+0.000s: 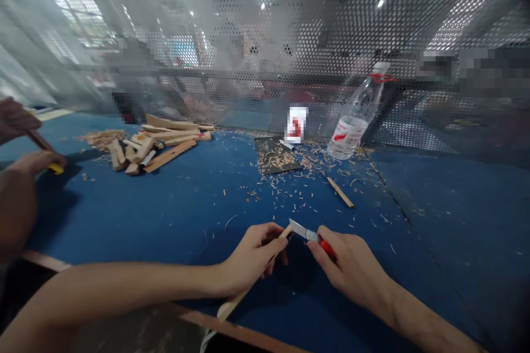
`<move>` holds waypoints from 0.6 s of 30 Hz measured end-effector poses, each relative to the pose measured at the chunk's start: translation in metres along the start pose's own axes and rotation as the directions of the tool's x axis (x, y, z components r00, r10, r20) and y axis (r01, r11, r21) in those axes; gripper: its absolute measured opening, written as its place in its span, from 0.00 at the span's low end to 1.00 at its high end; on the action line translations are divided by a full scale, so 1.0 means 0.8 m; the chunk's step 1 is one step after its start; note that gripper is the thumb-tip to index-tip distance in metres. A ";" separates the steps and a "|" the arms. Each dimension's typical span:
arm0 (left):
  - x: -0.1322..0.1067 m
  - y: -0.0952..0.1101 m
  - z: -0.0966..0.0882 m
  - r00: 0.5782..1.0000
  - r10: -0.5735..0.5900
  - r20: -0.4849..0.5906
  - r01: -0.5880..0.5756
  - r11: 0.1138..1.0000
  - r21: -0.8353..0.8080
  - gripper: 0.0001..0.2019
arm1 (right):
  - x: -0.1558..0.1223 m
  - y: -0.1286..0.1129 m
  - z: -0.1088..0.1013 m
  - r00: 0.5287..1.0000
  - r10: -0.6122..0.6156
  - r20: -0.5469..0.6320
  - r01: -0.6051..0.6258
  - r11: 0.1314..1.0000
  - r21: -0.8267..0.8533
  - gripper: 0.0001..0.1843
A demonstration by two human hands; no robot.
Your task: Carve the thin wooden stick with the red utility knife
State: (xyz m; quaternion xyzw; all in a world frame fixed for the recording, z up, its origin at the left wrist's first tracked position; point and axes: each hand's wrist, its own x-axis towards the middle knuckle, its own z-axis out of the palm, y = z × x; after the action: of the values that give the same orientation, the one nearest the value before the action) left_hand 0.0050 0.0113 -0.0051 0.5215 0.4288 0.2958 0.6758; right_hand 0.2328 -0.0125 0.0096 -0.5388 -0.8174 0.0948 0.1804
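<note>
Left hand (252, 256) is closed round a thin pale wooden stick (234, 303) — fingers wrapped near its upper end, the lower end running back under the wrist toward the table's near edge. Right hand (351, 267) is closed on a red-handled utility knife with a silver blade (304, 231); we see only a bit of red handle between thumb and forefinger. The blade points left and its tip meets the stick's upper end, just above the left fingers. Stick and knife sit low in the middle of the blue-covered table (144, 215), near its front edge.

Pale wood shavings (290, 187) lie scattered ahead of the hands. Further back we see a dark flat mat (275, 154) with shavings on it, a loose short wooden strip (340, 192) to its right, and a clear plastic bottle with a red cap (356, 116) leaning on the perforated metal screen (290, 38). Back left is a pile of wooden offcuts (153, 146). At the far left edge a co-worker's hands (25, 168) hold a brown stick (39, 140) and something yellow (56, 168) — we cannot tell what.
</note>
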 end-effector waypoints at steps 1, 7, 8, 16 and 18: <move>0.000 0.000 0.000 1.000 0.004 0.003 -0.004 1.000 -0.006 0.23 | 0.001 -0.001 0.001 1.000 0.003 0.008 -0.003 1.000 -0.001 0.19; 0.000 -0.007 -0.003 0.998 0.050 0.041 -0.049 0.998 -0.027 0.25 | 0.000 -0.003 0.006 0.999 -0.049 0.009 0.050 0.997 -0.055 0.19; -0.001 -0.006 -0.003 0.997 0.062 0.046 -0.061 0.998 -0.022 0.24 | -0.001 -0.003 0.007 0.998 -0.064 0.011 0.065 0.996 -0.064 0.19; -0.005 0.001 -0.001 0.993 0.090 0.072 -0.091 0.996 0.014 0.23 | -0.002 -0.004 0.013 0.995 -0.078 0.056 0.085 0.989 -0.125 0.17; -0.006 0.002 -0.001 0.993 0.098 0.072 -0.100 0.994 0.031 0.23 | -0.002 -0.004 0.012 0.995 -0.086 0.058 0.092 0.987 -0.129 0.18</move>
State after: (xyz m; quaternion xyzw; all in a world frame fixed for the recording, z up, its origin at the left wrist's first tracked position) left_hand 0.0026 0.0080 -0.0024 0.5637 0.3836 0.3030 0.6658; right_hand 0.2270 -0.0147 0.0012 -0.5099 -0.8495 0.0465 0.1273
